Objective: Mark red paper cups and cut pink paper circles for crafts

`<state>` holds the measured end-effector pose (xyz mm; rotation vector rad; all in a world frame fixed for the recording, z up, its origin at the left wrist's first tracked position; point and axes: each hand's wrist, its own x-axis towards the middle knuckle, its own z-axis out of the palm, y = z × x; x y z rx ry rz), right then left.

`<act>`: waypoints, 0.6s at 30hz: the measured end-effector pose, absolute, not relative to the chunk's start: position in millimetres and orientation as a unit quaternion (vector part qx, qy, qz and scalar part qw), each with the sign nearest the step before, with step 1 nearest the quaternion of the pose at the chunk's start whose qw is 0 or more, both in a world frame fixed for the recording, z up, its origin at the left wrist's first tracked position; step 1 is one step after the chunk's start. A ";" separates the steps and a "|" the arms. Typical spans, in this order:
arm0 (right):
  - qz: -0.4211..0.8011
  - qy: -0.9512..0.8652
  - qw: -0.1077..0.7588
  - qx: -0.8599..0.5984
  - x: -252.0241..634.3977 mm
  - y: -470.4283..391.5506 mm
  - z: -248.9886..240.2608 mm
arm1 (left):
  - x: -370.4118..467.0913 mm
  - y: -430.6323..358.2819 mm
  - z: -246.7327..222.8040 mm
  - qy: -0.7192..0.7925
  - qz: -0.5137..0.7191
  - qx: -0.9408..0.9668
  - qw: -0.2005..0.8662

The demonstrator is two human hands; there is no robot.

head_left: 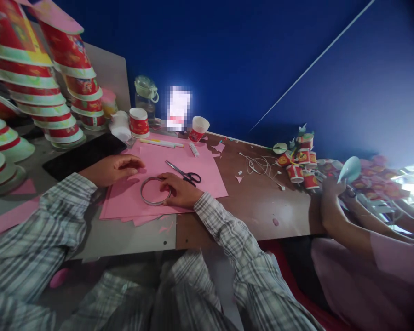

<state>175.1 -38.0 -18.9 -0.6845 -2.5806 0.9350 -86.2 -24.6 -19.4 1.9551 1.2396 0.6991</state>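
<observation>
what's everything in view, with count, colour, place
paper: several sheets, pink, on table
ring: one, grey, on paper
scissors: one, dark, right of ring
pens: about two, white-yellow, far paper edge
glue stick: one, white, beyond scissors
loose cups: about three, red-white or white, behind paper
jar: one, clear, behind cups
cup stacks: several, red-white, left
slab: one, black, left of paper
cable: one, white, right of paper
cup cluster: one, mostly red, farther right
wall: one, blue, back
co-worker: at least one, in pink, far right
left hand: one, plaid-cuffed, at paper's left
right hand: one, plaid-cuffed, at ring
</observation>
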 end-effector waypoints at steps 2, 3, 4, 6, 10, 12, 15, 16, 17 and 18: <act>0.324 -0.902 0.156 -0.240 175.5 -38.5 -18.9 | -85.7 -26.5 -16.5 0.490 0.283 0.751 0.339; 0.322 -0.903 0.154 -0.240 175.5 -38.8 -18.7 | -85.5 -27.4 -14.7 0.494 0.287 0.751 0.330; 0.321 -0.903 0.152 -0.240 175.5 -39.0 -18.1 | -85.2 -28.4 -12.9 0.495 0.289 0.754 0.320; 0.320 -0.904 0.145 -0.242 174.8 -39.3 -16.2 | -83.2 -30.6 -9.6 0.488 0.275 0.772 0.300; 0.320 -0.905 0.113 -0.258 172.4 -40.6 -8.4 | -71.7 -36.0 -9.2 0.460 0.214 0.826 0.246; 0.315 -0.908 0.111 -0.254 171.2 -41.3 -4.5 | -65.3 -38.1 -14.5 0.424 0.179 0.865 0.199; 0.287 -0.915 0.126 -0.252 169.5 -41.1 -2.4 | -60.9 -37.8 -27.2 0.416 0.139 0.891 0.117; 0.278 -0.918 0.130 -0.251 169.0 -40.6 -2.7 | -60.7 -36.9 -31.5 0.426 0.132 0.890 0.094; 0.271 -0.921 0.133 -0.247 168.4 -40.0 -3.4 | -60.8 -35.9 -35.2 0.431 0.126 0.891 0.075; 0.263 -0.923 0.139 -0.245 167.9 -39.4 -4.3 | -61.0 -35.0 -38.2 0.439 0.116 0.889 0.061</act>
